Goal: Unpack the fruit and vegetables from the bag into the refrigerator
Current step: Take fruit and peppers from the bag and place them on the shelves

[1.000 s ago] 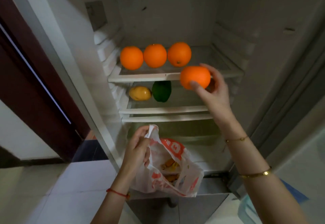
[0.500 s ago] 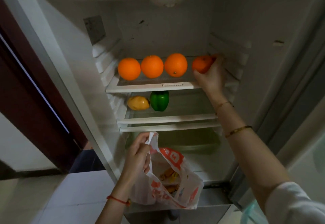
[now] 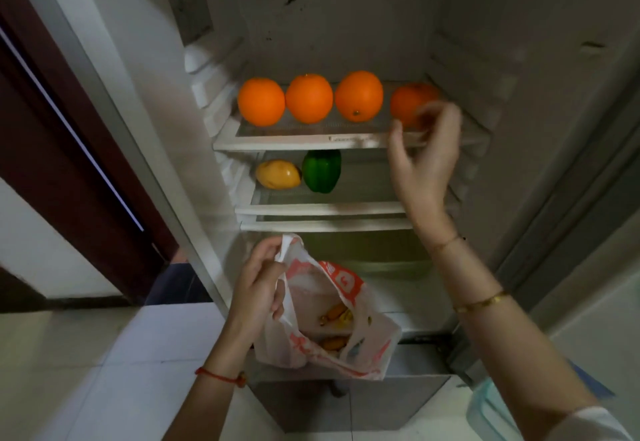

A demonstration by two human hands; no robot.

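Closest to the camera, the left hand [image 3: 258,285] is pinching the top edge of the white and red plastic bag [image 3: 332,323], holding it open in front of the fridge's lower part. You can see a few yellow-orange bits [image 3: 337,312] down inside the bag, too small to say what exactly. The right hand [image 3: 427,160] is up higher, fingers loose and a bit curled, holding nothing, just in front of the top shelf [image 3: 311,139]. Next shelf down has a yellow mango [image 3: 278,173] and a green bell pepper [image 3: 321,170] side by side. Furthest back on the top shelf, four oranges in a row: three [image 3: 309,98] clear, the fourth orange [image 3: 408,101] partly behind the right fingers.
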